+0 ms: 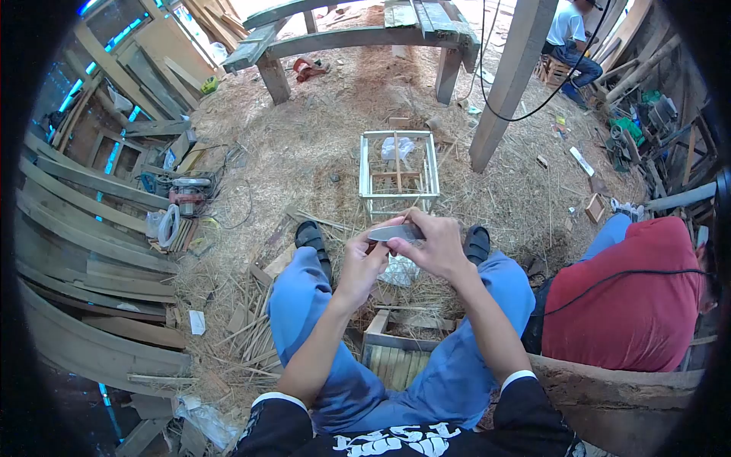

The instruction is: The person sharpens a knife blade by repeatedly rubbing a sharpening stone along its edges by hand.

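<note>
Both my hands meet above my knees at the centre of the view, around a small knife-like tool [396, 232] with a grey metal blade. My right hand [435, 245] is closed on its dark end, with the thumb pressed along the blade. The fingers of my left hand [364, 263] are closed at the blade's other end; whether they grip the blade or something small beneath it cannot be made out. Beyond my hands, a light wooden frame [399, 196] stands on the floor between and ahead of my feet.
A wooden workbench [350, 47] stands ahead, with a post [506, 91] to its right. A person in a red shirt [628, 297] is close on my right; another person [569, 38] sits farther back. A circular saw [189, 194] and stacked planks [99, 251] lie left.
</note>
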Motion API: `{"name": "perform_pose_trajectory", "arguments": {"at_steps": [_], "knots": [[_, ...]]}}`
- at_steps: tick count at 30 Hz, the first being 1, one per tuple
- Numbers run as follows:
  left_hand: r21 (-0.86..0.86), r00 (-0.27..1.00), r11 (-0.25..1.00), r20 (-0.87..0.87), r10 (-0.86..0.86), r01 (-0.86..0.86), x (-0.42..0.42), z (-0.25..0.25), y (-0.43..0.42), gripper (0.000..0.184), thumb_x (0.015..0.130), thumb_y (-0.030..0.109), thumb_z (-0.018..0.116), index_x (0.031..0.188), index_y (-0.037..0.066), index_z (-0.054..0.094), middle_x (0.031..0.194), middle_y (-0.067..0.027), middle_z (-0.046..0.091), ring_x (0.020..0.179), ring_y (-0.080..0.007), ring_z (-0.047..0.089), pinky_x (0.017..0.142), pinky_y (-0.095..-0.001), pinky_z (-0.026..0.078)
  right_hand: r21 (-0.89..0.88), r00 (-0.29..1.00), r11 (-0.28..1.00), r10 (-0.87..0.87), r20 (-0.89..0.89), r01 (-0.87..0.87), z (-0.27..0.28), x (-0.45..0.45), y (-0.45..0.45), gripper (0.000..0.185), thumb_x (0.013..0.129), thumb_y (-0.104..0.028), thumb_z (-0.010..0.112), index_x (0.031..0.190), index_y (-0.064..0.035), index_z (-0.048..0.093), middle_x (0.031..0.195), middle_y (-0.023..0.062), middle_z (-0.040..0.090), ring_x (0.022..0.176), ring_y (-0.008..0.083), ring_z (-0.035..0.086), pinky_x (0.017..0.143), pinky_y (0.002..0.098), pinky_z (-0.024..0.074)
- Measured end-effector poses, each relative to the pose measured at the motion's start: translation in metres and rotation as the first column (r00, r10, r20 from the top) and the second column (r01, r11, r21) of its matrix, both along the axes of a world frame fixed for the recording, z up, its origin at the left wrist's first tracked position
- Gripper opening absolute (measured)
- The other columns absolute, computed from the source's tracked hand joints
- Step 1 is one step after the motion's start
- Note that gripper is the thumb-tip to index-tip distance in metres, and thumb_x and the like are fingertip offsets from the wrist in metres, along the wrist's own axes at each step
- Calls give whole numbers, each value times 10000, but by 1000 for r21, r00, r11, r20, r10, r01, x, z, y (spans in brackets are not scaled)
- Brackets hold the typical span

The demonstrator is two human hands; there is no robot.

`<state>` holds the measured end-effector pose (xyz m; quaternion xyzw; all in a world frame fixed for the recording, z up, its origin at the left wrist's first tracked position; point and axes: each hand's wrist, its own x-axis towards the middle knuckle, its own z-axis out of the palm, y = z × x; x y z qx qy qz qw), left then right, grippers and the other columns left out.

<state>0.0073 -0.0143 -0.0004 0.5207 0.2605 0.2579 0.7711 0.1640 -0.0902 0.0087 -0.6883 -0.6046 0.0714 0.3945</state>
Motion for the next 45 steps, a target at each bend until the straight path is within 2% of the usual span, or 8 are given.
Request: {"name": "perform_pose_trajectory", "arguments": {"at_steps": [5, 10, 16, 25, 31, 35, 41, 45], "knots": [[-115, 997, 993, 77, -4, 13, 7, -5, -2, 316, 981, 58, 528, 1286, 67, 611, 773, 18, 562, 518, 13, 334, 442, -169, 242, 80, 999, 997, 17, -50, -13, -5, 8, -1, 434, 784, -461, 732, 930, -58, 662, 750, 129, 669, 681, 306, 679, 615, 380, 515], [-61, 999, 998, 34, -4, 6, 6, -5, -3, 311, 989, 80, 529, 1290, 64, 606, 759, 22, 543, 524, 14, 343, 435, -173, 246, 62, 992, 995, 85, -92, -79, -6, 3, 1, 427, 785, -419, 752, 966, -35, 701, 851, 164, 694, 782, 309, 695, 675, 377, 535], [-100, 999, 995, 49, -6, 11, 7, -6, -1, 323, 984, 79, 543, 1302, 64, 598, 742, 38, 532, 517, 16, 343, 433, -171, 250, 118, 987, 990, 89, -137, -73, -7, 12, 3, 428, 769, -377, 784, 962, -6, 694, 857, 167, 689, 765, 316, 686, 675, 373, 536], [-43, 1000, 999, 20, -24, 25, 9, -3, -4, 340, 979, 48, 528, 1311, 72, 594, 743, 55, 548, 513, 18, 328, 437, -172, 250, 56, 976, 995, 97, -195, -88, -7, 5, 1, 464, 735, -421, 799, 937, -17, 692, 776, 158, 675, 703, 298, 682, 621, 372, 523], [-82, 996, 996, 86, -35, 42, 12, -14, -3, 365, 972, 12, 506, 1316, 92, 599, 768, 49, 582, 518, 20, 340, 440, -171, 260, 42, 999, 999, -20, 34, 19, -9, 15, 0, 577, 687, -551, 776, 886, -22, 665, 668, 125, 600, 614, 292, 622, 568, 382, 466], [-108, 996, 994, 87, -13, 22, 14, -11, -5, 389, 959, -12, 494, 1322, 87, 593, 752, 61, 558, 518, 20, 337, 438, -171, 254, 80, 999, 996, -40, 25, 38, -10, 12, 3, 593, 666, -612, 759, 806, -48, 641, 650, 117, 603, 606, 295, 627, 561, 388, 470], [-55, 999, 998, 30, -35, 37, 14, -13, -7, 373, 959, 61, 542, 1331, 48, 568, 892, 34, 639, 538, 28, 337, 447, -170, 256, 99, 998, 993, -62, 4, 61, -16, 8, 4, 606, 629, -633, 783, 735, -61, 612, 609, 101, 601, 562, 275, 628, 530, 378, 466], [-119, 999, 992, 30, -39, 42, 16, -8, -7, 459, 914, -73, 472, 1337, 72, 578, 766, 50, 563, 520, 17, 331, 433, -179, 239, 123, 996, 989, -80, 31, 76, -9, 10, 2, 612, 597, -642, 797, 690, -72, 595, 583, 91, 573, 524, 259, 600, 504, 374, 441]]}}
